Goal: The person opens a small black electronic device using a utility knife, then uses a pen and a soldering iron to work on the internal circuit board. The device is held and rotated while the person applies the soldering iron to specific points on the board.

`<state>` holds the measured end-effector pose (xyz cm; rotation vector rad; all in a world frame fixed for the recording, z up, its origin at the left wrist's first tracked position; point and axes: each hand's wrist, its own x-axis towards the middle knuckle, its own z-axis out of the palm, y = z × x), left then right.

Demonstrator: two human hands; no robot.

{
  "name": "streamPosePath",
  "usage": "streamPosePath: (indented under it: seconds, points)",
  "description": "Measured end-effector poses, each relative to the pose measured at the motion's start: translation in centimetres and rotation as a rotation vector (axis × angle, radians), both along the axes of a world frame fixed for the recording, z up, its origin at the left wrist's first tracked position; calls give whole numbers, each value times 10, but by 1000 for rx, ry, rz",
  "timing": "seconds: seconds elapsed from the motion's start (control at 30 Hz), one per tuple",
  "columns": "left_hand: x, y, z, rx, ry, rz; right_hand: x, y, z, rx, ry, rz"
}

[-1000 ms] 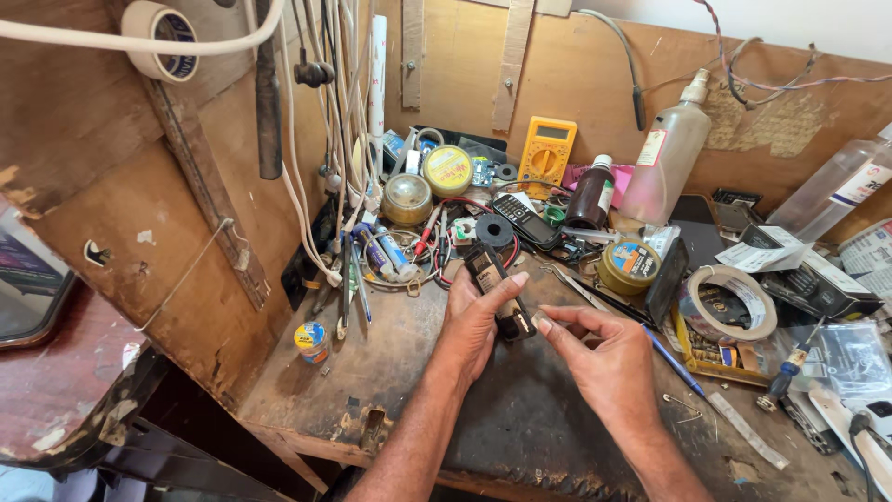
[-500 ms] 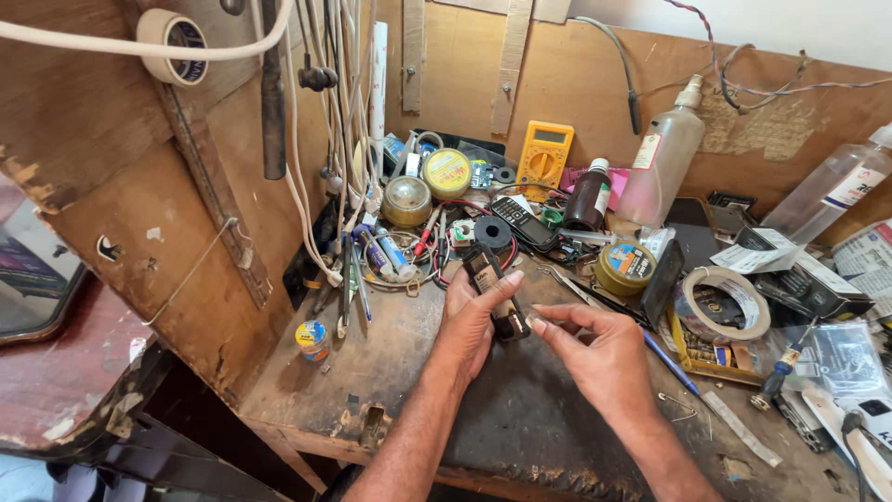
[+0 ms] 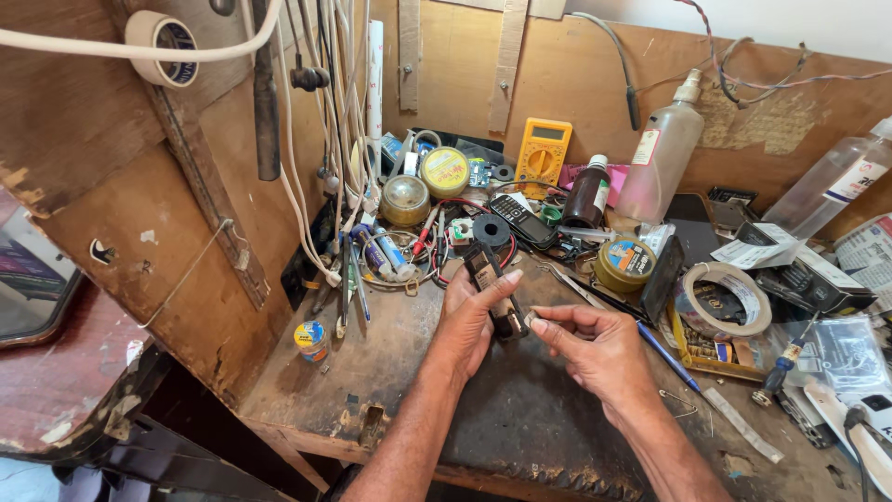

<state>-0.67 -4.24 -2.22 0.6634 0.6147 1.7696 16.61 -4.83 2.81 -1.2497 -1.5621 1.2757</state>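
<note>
Head view shows a cluttered wooden counter [image 3: 372,372]. The left hand [image 3: 472,316] is closed around a small black remote control [image 3: 492,290], held above the counter's middle. The right hand [image 3: 595,349] pinches its lower end with the fingertips [image 3: 539,323].

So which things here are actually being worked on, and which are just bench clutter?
In use:
- small black device, held in left hand
- right hand, fingers at its lower end

Lying about:
- yellow multimeter
- brown bottle
- tape roll
- blue pen
</note>
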Motion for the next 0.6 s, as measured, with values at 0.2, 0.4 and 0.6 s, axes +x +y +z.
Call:
streamPosePath:
  seconds: [0.2,0.4,0.6]
  points:
    - [1,-3,4,13,-19,-12,-9,-31,23,745,-523,-110]
    - [1,-5,4,-17,-65,-22,-19,-47,32,806,-600,-150]
    - [1,0,1,-4,-29,11,-13,-15,11,310,-257,-98]
